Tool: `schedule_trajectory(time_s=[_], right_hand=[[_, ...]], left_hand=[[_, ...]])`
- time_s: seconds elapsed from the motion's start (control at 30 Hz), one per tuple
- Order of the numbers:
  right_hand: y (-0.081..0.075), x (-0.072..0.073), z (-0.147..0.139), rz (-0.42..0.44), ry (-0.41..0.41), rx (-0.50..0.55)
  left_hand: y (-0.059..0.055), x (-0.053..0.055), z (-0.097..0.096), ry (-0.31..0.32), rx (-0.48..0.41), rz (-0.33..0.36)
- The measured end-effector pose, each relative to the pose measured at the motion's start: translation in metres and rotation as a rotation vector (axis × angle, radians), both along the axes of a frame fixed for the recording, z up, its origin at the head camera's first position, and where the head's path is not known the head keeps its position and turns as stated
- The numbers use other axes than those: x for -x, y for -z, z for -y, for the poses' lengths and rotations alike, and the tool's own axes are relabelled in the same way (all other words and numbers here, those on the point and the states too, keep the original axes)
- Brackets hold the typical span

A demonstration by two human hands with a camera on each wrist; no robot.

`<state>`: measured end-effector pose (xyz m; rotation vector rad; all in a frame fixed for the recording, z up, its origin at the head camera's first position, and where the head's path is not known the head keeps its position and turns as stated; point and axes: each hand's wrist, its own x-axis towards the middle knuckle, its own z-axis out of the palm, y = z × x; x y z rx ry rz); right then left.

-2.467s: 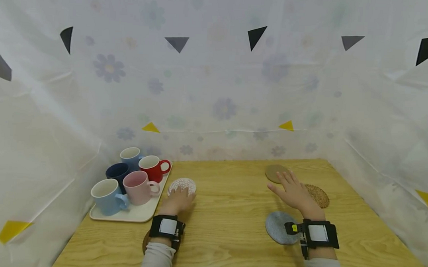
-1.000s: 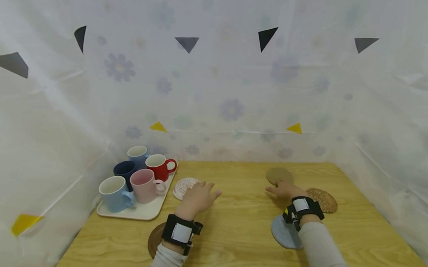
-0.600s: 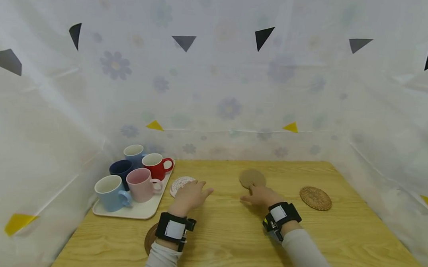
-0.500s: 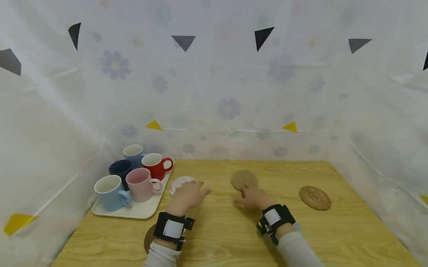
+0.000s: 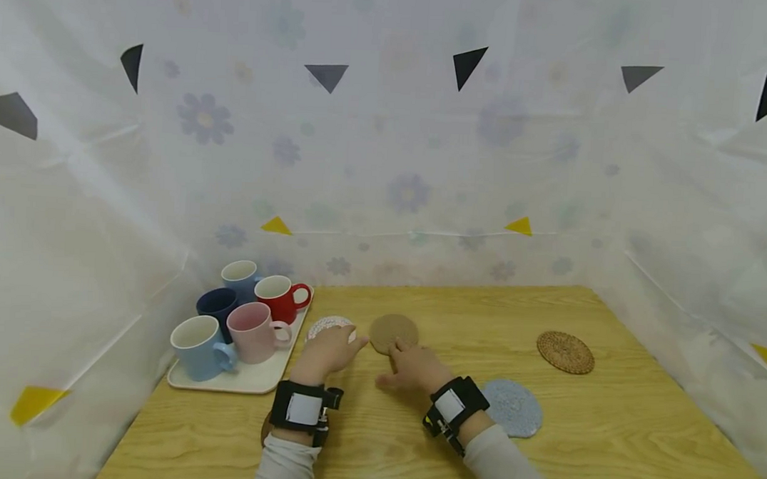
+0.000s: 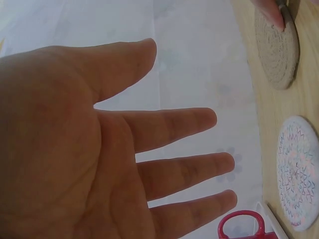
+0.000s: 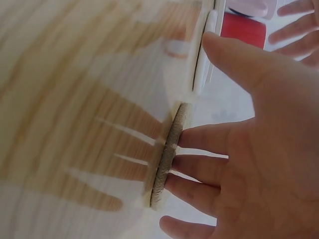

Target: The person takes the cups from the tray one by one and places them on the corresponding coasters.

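My right hand (image 5: 416, 369) touches the near edge of a round beige coaster (image 5: 394, 331) with its fingertips. In the right wrist view those fingers are nearly straight against the rim of the beige coaster (image 7: 167, 159), which lies on the table. My left hand (image 5: 328, 351) hovers by a white patterned coaster (image 5: 331, 323) and hides part of it in the head view. Seen from the left wrist, the left hand (image 6: 114, 139) has spread fingers and holds nothing, with the white coaster (image 6: 297, 174) beyond its fingertips.
On the left, a cream tray (image 5: 248, 384) carries several mugs, among them a red mug (image 5: 280, 306) and a pink mug (image 5: 251, 334). A grey-blue coaster (image 5: 514, 408) and a woven coaster (image 5: 565, 352) lie right. A brown coaster (image 5: 265, 429) is mostly hidden under my left wrist.
My right hand has slid the beige coaster leftward across the table, from the back right to just beside the white one. The left hand has lifted off the white coaster and stays near it.
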<state>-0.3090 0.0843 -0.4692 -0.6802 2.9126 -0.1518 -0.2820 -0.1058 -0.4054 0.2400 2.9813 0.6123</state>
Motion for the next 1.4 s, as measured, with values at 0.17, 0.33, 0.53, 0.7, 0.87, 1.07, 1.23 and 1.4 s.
schedule_trajectory(time_s=[0.17,0.33,0.53,0.7,0.87,1.07,1.23,1.4], right_hand=[[0.001,-0.003,0.007,-0.001,0.002,-0.007],[0.001,-0.002,0.009,-0.015,-0.015,-0.004],[0.001,0.001,0.002,-0.032,-0.033,0.013],[-0.004,-0.004,-0.016,-0.044,-0.025,0.044],[-0.013,-0.014,-0.042,-0.057,-0.026,0.075],[-0.021,-0.032,-0.087,-0.105,-0.017,0.103],[-0.024,-0.049,-0.123,-0.141,-0.005,0.122],[-0.021,-0.061,-0.158,-0.126,0.046,0.139]], left_hand=[[0.0,-0.001,0.002,0.005,-0.008,0.001],[-0.002,-0.001,0.003,0.018,-0.013,0.007],[-0.003,0.001,0.003,0.037,-0.02,0.0],[-0.001,0.0,0.001,0.04,-0.031,0.019],[0.0,-0.002,0.0,0.034,-0.037,0.015],[0.001,-0.003,-0.001,0.052,-0.056,0.017],[0.001,-0.002,-0.001,0.057,-0.065,0.023],[0.0,-0.001,0.001,0.056,-0.062,0.032]])
